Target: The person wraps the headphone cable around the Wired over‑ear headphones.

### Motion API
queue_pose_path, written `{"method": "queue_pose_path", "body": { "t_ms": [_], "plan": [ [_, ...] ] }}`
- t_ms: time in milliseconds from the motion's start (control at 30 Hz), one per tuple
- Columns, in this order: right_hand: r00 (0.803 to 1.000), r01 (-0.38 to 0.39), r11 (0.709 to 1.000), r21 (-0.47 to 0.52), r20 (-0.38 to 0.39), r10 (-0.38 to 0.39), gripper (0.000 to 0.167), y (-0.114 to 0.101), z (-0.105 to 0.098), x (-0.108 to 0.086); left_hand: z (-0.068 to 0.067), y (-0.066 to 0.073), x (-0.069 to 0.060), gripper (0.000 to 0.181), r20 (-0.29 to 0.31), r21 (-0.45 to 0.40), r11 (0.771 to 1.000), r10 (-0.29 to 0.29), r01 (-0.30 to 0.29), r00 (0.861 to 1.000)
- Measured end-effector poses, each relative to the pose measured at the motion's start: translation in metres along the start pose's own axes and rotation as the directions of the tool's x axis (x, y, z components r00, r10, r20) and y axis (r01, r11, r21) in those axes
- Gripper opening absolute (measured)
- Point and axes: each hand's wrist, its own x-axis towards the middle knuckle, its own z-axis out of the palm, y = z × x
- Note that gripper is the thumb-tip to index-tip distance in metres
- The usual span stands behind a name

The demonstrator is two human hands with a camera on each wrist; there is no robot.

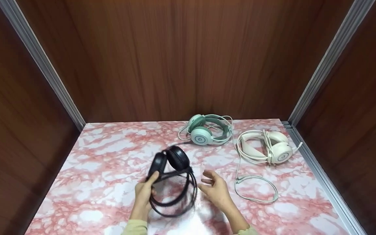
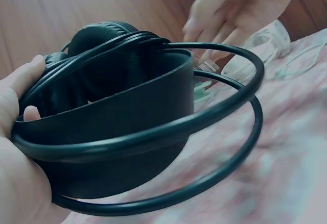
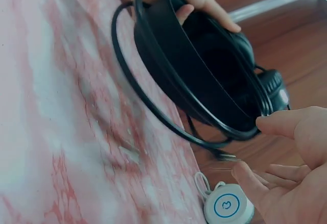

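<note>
Black headphones (image 1: pixel 177 158) with a looped black cable are held up over the near middle of the table by the left hand (image 1: pixel 144 192), its thumb and fingers curled round one side of the band. In the left wrist view the wide black band (image 2: pixel 122 127) and cable loops fill the middle. To the right of the headphones is the right hand (image 1: pixel 219 193), fingers apart and slightly bent, holding nothing. In the right wrist view the right hand's thumb (image 3: pixel 278 124) is close to the cable; whether it touches, I cannot tell.
Mint green headphones (image 1: pixel 202 135) lie at the back of the marbled table (image 1: pixel 93 182). White headphones (image 1: pixel 281 152) with a bundled cable lie at the right. A pale cable loop (image 1: pixel 259 199) extends toward the front right. Brown wooden panels (image 1: pixel 175 58) enclose three sides.
</note>
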Motion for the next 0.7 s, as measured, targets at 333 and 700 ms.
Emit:
{"method": "queue_pose_path", "body": {
  "t_ms": [333,700],
  "plan": [
    [0.988,-0.059,0.995,-0.08,0.139,0.07,0.025,0.036,-0.016,-0.005,-0.012,0.03,0.069,0.051,-0.135,-0.06,0.998,-0.024,0.016,0.991],
    [0.968,-0.19,0.982,-0.013,0.164,0.189,0.027,0.056,-0.04,-0.021,-0.048,0.04,0.125,0.063,-0.334,-0.045,0.998,-0.051,0.038,0.941]
  ]
}}
